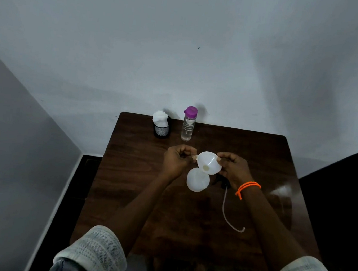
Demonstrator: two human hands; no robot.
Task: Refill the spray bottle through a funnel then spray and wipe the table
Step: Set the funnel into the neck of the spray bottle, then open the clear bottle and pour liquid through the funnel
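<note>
Both your hands, left hand (176, 160) and right hand (233, 168), pinch the funnel (209, 165) over the open spray bottle (198, 179); pouring, spraying and wiping remain.

dim, greyish light | glare patch on table (282, 192) right | soft focus | wide-angle bending at edges
</note>
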